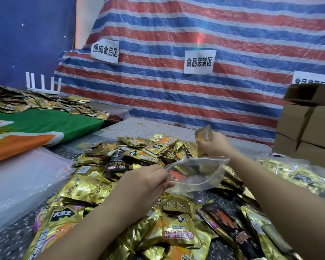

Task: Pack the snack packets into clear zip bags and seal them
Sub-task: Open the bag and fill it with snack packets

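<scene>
A big heap of gold and black snack packets (139, 158) covers the speckled table (158, 126) in front of me. My left hand (144, 182) pinches the left edge of a clear zip bag (197, 175), which hangs open above the heap with a few packets showing inside. Beyond the bag's mouth, my right hand (214, 145) grips a gold snack packet (204, 134), lifted above the far side of the heap.
Stacked cardboard boxes (308, 128) stand at the right. Filled clear bags (296, 173) lie to their left. Flat clear plastic bags (21, 181) lie at the left, beside a green and orange cloth (45, 124) with more packets (41, 104). A striped tarp (195, 91) hangs behind.
</scene>
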Motion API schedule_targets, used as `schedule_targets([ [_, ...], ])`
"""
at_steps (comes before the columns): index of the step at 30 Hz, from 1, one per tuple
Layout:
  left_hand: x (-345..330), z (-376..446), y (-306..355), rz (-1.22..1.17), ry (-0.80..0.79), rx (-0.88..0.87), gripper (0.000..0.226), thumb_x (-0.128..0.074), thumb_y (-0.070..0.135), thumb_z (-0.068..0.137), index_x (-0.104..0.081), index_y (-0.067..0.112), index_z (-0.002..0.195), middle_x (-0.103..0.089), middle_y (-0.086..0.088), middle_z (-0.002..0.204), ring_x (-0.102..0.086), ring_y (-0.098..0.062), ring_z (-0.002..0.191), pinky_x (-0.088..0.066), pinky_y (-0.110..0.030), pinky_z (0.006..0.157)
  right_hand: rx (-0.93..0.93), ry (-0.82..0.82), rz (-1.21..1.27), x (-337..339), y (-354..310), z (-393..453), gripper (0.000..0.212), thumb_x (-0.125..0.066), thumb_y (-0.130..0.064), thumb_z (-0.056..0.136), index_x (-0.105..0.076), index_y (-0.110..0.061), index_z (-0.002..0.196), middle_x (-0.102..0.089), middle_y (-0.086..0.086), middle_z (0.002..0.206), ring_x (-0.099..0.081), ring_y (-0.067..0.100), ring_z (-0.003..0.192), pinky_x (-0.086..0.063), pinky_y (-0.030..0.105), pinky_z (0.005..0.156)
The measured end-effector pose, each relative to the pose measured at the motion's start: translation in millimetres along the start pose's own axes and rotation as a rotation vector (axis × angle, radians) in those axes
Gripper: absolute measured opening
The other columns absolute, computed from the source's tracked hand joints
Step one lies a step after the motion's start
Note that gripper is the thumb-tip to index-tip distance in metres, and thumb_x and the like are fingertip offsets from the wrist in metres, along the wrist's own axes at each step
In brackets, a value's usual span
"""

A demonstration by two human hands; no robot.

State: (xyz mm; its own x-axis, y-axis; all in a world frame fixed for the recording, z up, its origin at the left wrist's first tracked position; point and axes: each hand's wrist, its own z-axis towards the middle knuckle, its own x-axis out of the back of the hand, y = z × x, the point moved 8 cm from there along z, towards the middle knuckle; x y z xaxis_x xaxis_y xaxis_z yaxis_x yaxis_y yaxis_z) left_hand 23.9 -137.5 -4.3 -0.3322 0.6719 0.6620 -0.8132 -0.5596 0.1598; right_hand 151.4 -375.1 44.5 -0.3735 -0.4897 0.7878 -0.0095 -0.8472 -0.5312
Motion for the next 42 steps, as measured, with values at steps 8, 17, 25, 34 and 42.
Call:
schedule_targets([
  [8,12.1,2.3,6.3,-0.014,0.081,-0.029,0.044,-0.035,0.044,0.098,-0.065,0.014,0.087,-0.061,0.006,0.081,-0.057,-0.017,0.064,-0.048,-0.034,0.051,-0.086,0.235,0.944,79.0,-41.5,-53.2,0.022,-0.060,-0.034,0.099,-0.061,-0.012,0.094,-0.073,0.008,0.088,-0.074,0.020,0.071,-0.062,0.035,0.061],
  [17,13.7,4.6,16.8,0.035,0.064,-0.104,0.038,-0.038,0.040,0.097,-0.065,0.014,0.093,-0.063,0.003,0.088,-0.061,-0.021,0.072,-0.052,-0.036,0.053,0.335,0.213,0.970,93.7,-101.2,-117.2,0.023,-0.059,-0.037,0.097,-0.064,-0.015,0.102,-0.073,0.004,0.087,-0.074,0.026,0.083,-0.062,0.039,0.070],
  [25,18.3,4.2,20.4,0.027,0.087,-0.124,0.036,-0.039,0.038,0.098,-0.066,0.014,0.090,-0.064,0.005,0.089,-0.062,-0.019,0.073,-0.051,-0.033,0.052,0.571,0.055,0.887,77.6,-101.4,-134.4,0.027,-0.065,-0.035,0.086,-0.068,-0.019,0.107,-0.076,0.001,0.096,-0.073,0.021,0.090,-0.059,0.032,0.078],
  [34,23.5,5.0,21.6,0.022,0.147,-0.111,0.034,-0.043,0.035,0.099,-0.066,0.013,0.088,-0.062,0.006,0.084,-0.055,-0.012,0.064,-0.044,-0.025,0.047,0.647,-0.070,0.515,79.9,-101.7,-141.5,0.020,-0.065,-0.032,0.083,-0.067,-0.026,0.102,-0.077,-0.010,0.091,-0.074,0.009,0.083,-0.057,0.020,0.071],
  [42,29.5,2.3,20.6,-0.051,0.175,-0.077,0.032,-0.045,0.031,0.098,-0.068,0.009,0.091,-0.065,0.005,0.085,-0.058,-0.014,0.068,-0.049,-0.032,0.052,0.675,-0.249,0.231,54.4,-107.6,-149.5,0.017,-0.069,-0.038,0.081,-0.068,-0.044,0.097,-0.073,-0.026,0.094,-0.069,-0.006,0.084,-0.051,0.009,0.068],
])
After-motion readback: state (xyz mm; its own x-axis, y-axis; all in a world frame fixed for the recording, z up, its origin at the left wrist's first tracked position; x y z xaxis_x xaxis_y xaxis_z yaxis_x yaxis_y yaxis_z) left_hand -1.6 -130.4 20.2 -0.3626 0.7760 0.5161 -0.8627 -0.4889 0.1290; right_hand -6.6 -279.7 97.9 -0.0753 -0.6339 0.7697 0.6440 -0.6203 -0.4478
